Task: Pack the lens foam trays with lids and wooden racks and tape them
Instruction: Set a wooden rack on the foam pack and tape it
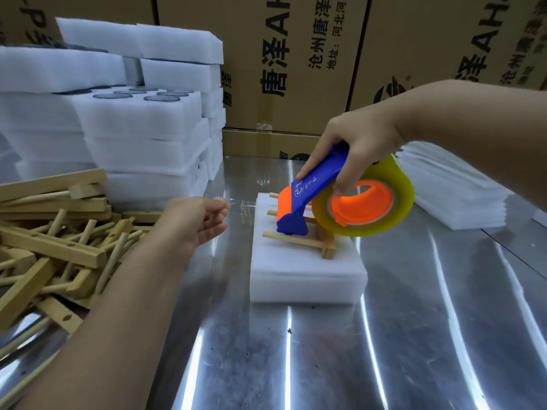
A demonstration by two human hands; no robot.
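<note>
A white foam tray with its lid [299, 270] lies on the metal table [414, 335]. On top of it rests a wooden rack [313, 241]. My right hand [358, 143] grips a blue and orange tape dispenser [313, 193] with a roll of clear tape [367, 202], held just above the rack. A strip of clear tape [242, 207] stretches from the dispenser leftward. My left hand [198, 220] pinches that strip's free end, left of the tray.
Stacks of white foam trays [142, 128], some showing dark lenses, stand at the back left. A heap of wooden racks [53, 238] lies at the left. A pile of thin foam lids [453, 190] sits at the right. Cardboard boxes [284, 63] wall the back.
</note>
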